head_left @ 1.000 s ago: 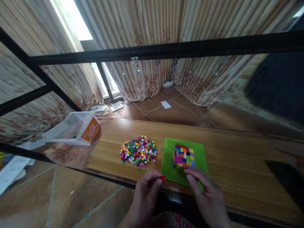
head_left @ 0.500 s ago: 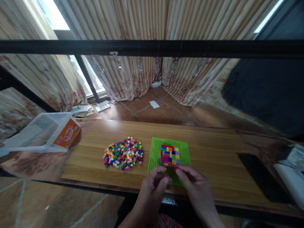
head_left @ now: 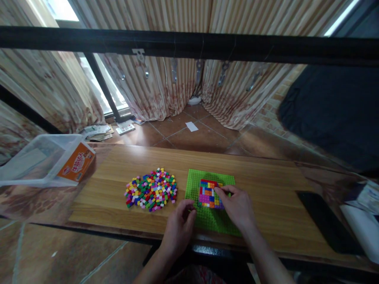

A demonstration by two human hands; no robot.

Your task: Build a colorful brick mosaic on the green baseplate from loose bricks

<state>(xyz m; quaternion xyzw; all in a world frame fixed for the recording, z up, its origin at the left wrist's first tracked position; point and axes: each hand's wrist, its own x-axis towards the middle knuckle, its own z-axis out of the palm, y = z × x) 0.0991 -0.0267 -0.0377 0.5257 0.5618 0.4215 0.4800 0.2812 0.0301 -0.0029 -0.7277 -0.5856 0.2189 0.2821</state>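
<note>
A block of small multicoloured building bricks is built up on the green studded baseplate. My right hand reaches over its right side, thumb and forefinger pinched together against the top of the bricks. The small red brick seen earlier in that pinch is now hidden by the fingers. Beside the baseplate's left edge, my left hand hovers with curled fingers, thumb and forefinger a little apart and no brick visible between them. A pile of loose bricks lies on the table to its left.
The wooden table carries a black flat object at its right end. A clear plastic bin with an orange label lies at the far left. A dark horizontal bar crosses in front of the curtains.
My right hand has moved up and forward from the baseplate's near part onto the brick block. My left hand has drawn back leftward, away from the right. The view has shifted slightly.
</note>
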